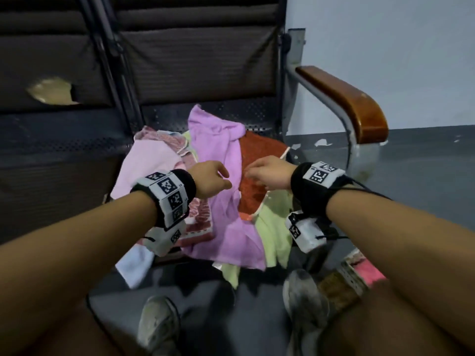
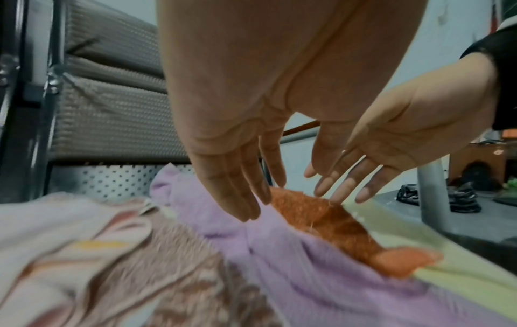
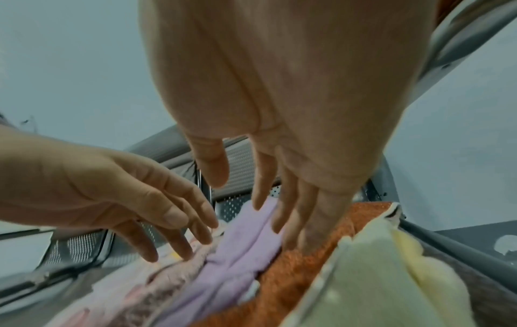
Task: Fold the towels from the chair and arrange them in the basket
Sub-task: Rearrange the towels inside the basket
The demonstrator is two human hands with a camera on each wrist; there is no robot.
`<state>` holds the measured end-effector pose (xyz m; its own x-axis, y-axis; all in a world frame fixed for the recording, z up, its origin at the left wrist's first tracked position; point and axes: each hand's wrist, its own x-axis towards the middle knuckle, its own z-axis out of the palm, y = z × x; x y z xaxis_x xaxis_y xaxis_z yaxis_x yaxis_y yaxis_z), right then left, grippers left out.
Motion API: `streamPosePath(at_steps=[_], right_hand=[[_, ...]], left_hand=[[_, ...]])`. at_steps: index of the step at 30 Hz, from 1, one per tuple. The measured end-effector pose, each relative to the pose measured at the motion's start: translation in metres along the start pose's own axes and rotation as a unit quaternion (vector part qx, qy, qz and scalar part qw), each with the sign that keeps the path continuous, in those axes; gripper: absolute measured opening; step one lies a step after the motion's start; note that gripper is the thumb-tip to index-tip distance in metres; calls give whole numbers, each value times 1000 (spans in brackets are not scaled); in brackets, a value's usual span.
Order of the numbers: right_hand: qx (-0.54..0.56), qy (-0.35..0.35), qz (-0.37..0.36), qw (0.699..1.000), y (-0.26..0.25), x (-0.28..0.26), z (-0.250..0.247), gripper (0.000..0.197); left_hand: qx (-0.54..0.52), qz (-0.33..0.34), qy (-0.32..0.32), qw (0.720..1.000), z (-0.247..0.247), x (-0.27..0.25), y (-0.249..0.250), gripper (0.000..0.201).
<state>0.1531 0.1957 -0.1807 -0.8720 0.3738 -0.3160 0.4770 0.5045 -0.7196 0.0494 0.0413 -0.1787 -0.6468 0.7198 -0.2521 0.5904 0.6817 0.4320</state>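
Note:
A loose pile of towels lies on the chair seat (image 1: 257, 116). A purple towel (image 1: 221, 160) runs down the middle, with an orange towel (image 1: 259, 155) to its right over a pale green towel (image 1: 275, 227). Pink and brown-patterned towels (image 1: 151, 160) lie on the left. My left hand (image 1: 218, 178) hovers over the purple towel (image 2: 279, 254) with straight fingers and holds nothing. My right hand (image 1: 253, 173) reaches down, its straight fingers (image 3: 305, 239) touching the orange towel (image 3: 302, 276). The woven basket (image 1: 349, 274) sits on the floor at lower right with something pink inside.
The chair's wooden armrest (image 1: 344, 98) and metal frame stand to the right of the pile. A second seat with a torn backrest (image 1: 51, 93) is on the left. My shoes (image 1: 159, 327) stand on the grey floor before the chair; one is beside the basket.

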Motion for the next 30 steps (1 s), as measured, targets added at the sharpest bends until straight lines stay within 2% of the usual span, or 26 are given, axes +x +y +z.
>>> streamPosePath(at_steps=[3, 6, 7, 10, 14, 15, 18, 19, 21, 24, 25, 27, 28, 30], right_hand=[[-206, 12, -25, 978, 21, 18, 7, 43], [-315, -15, -42, 948, 43, 30, 1, 66], [-326, -17, -45, 944, 47, 35, -2, 63], [-321, 31, -62, 945, 49, 45, -14, 27], [-191, 94, -140, 967, 31, 42, -15, 18], [-147, 97, -169, 970, 23, 38, -12, 18], [-67, 103, -230, 965, 5, 28, -5, 14], [-55, 116, -235, 963, 3, 27, -5, 16], [-54, 145, -228, 961, 5, 27, -4, 31], [-144, 143, -165, 965, 17, 34, -3, 57], [-178, 135, -137, 965, 21, 38, -3, 56], [-233, 138, -130, 954, 24, 44, -3, 33], [-234, 151, -142, 950, 23, 46, -2, 24], [-174, 186, -142, 956, 16, 45, -1, 26]], left_hand=[[-47, -11, -34, 998, 26, 7, -12, 48], [-52, 15, -70, 996, 45, 17, -4, 60], [-46, 22, -67, 996, 48, 21, 0, 63], [-48, 28, -36, 998, 51, 31, 9, 67], [-119, 50, 13, 991, 52, 31, 13, 87], [-141, 52, 41, 988, 51, 30, 13, 83], [-142, 38, 165, 975, 40, 33, 10, 33], [-147, 30, 191, 970, 34, 33, 9, 26], [-201, 23, 209, 957, 22, 29, 8, 30], [-340, 32, 207, 917, 4, 18, 6, 40], [-387, 38, 203, 898, -1, 13, 5, 41], [-461, 41, 194, 865, -8, 4, 0, 36], [-473, 40, 195, 858, -11, 1, -5, 31], [-445, 25, 201, 872, -20, -6, -15, 22]])
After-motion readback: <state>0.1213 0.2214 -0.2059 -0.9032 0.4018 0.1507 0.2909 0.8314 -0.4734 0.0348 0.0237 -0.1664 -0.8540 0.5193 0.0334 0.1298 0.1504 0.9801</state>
